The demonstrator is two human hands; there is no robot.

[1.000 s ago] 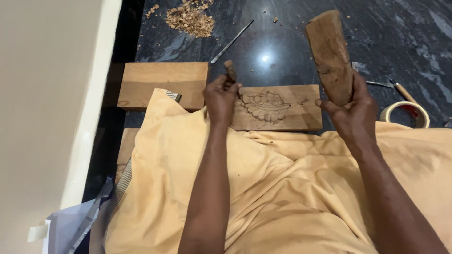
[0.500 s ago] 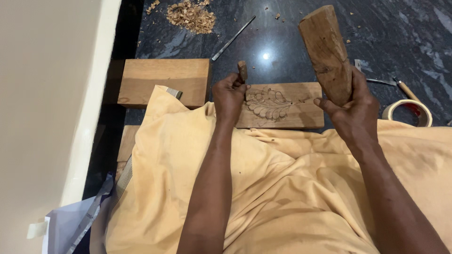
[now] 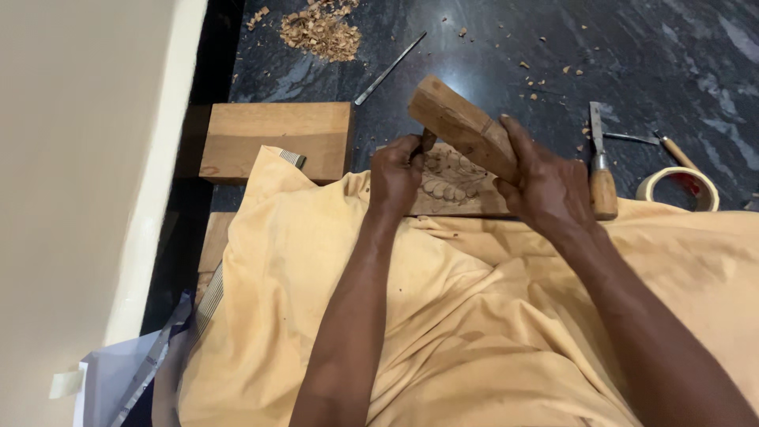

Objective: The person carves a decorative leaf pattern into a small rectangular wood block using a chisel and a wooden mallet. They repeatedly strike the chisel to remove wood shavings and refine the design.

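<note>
Left fingers (image 3: 395, 162) wrapped around chisel (image 3: 427, 141) on carved panel (image 3: 455, 186), right fingers (image 3: 514, 146) gripping wooden mallet (image 3: 458, 122) touching chisel top

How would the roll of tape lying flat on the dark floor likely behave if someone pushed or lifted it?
The roll of tape is a thin hollow ring, so it is probably light. Lying flat on the glossy stone floor, it would likely slide rather than roll. Set on edge, it could roll away.

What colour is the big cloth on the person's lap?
The cloth is plain pale yellow-orange, with a striped edge at one corner; the head view shows it.
</note>
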